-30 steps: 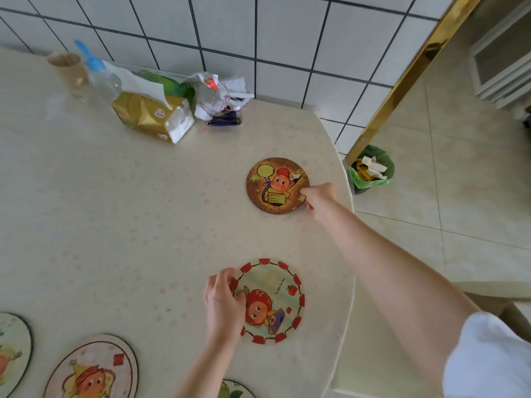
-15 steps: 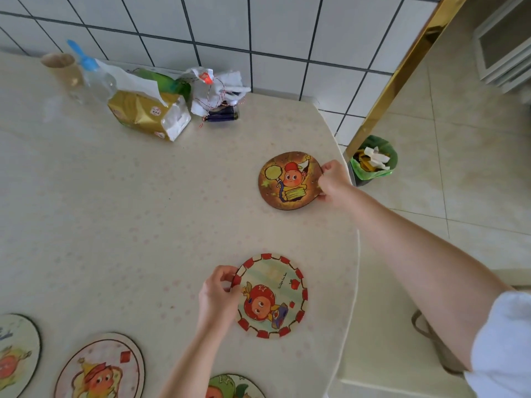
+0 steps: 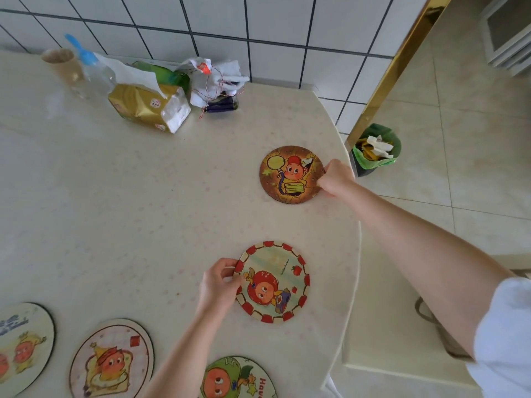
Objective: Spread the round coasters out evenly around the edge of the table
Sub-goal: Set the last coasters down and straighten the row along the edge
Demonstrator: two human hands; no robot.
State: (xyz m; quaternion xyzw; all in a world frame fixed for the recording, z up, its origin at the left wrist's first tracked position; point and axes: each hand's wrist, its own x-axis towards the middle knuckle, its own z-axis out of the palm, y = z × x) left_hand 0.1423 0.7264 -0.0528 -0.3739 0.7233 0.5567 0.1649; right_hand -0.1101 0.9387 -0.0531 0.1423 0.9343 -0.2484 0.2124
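1. The right hand (image 3: 336, 178) reaches across the cream speckled table (image 3: 120, 202), fingers curled and pinching the right rim of the brown coaster (image 3: 290, 174), which lies flat near the table's curved right edge.
2. That coaster shows a round orange-faced cartoon figure in a red cap holding a yellow balloon; no writing on it can be read.
3. The left hand (image 3: 219, 285) pinches the left rim of the red-bordered coaster (image 3: 271, 282), thumb on top. This coaster lies flat, nearer the person and well apart from the brown one. A small line of script runs near its upper right, too small to read.
4. Three more coasters lie along the near edge: a green coaster (image 3: 238, 379) with the letters "Hav" cut off by the frame, a toast-picture coaster (image 3: 110, 360), and a pale coaster (image 3: 23, 347) at far left with blurred blue characters.
5. By the tiled wall (image 3: 258, 27) sit a gold tissue pack (image 3: 149, 107) with a small red-and-white label that is unreadable, a clear bottle with a blue cap (image 3: 92, 70), a paper cup (image 3: 61, 64) and a white bundle tied with string (image 3: 214, 80).
6. A green-lined waste bin (image 3: 376, 149) stands on the floor beyond the table.
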